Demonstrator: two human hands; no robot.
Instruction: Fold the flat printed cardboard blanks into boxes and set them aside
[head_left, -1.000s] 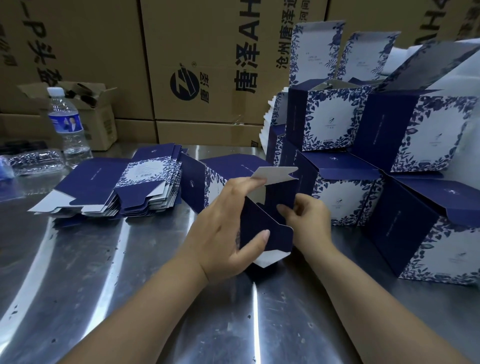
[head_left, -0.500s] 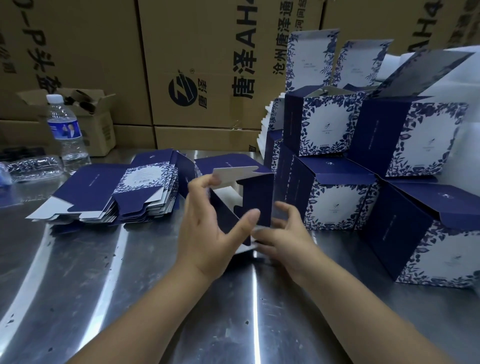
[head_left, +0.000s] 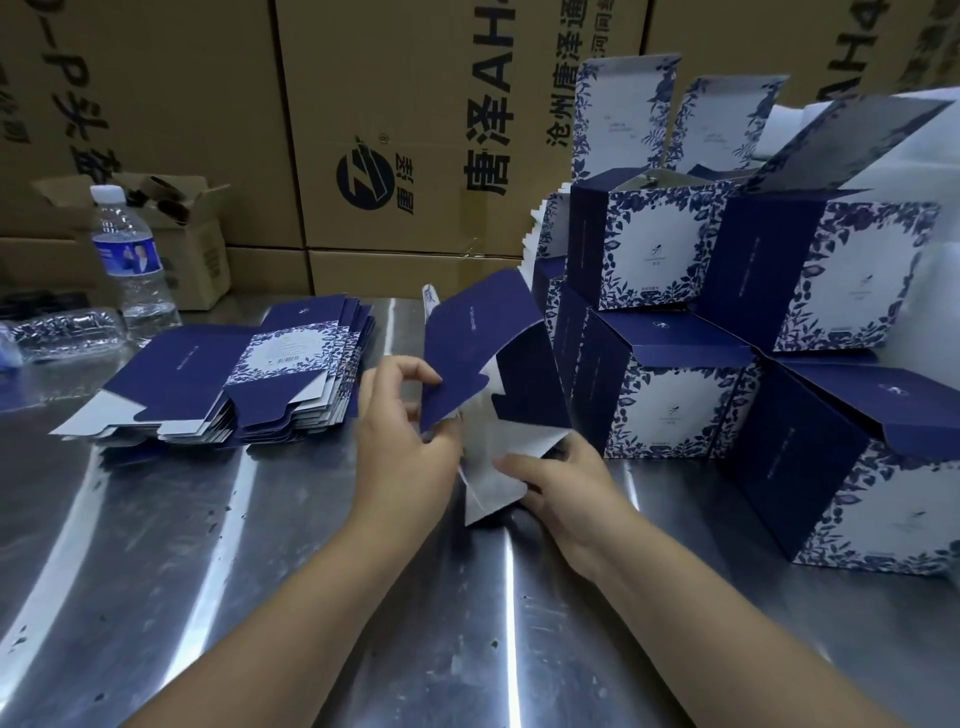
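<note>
A half-formed navy box blank (head_left: 483, 353) stands on end in the middle of the steel table (head_left: 208, 545), its white inner flaps hanging down at the bottom. My left hand (head_left: 400, 431) pinches the edge of its navy flap. My right hand (head_left: 561, 478) grips the white bottom flap from the right. A stack of flat navy and floral blanks (head_left: 244, 379) lies to the left. Several folded boxes (head_left: 737, 322) with lids up are piled at the right.
A water bottle (head_left: 132, 265) stands at the back left beside a flattened clear bottle (head_left: 62, 332) and a small open carton (head_left: 182, 234). Large brown shipping cartons (head_left: 415, 130) wall off the back. Bare steel lies in front of my arms.
The blank has swung up and opened out; a navy panel now faces me. My left hand shifted to the flap edge, my right hand moved under to the white bottom flap.
</note>
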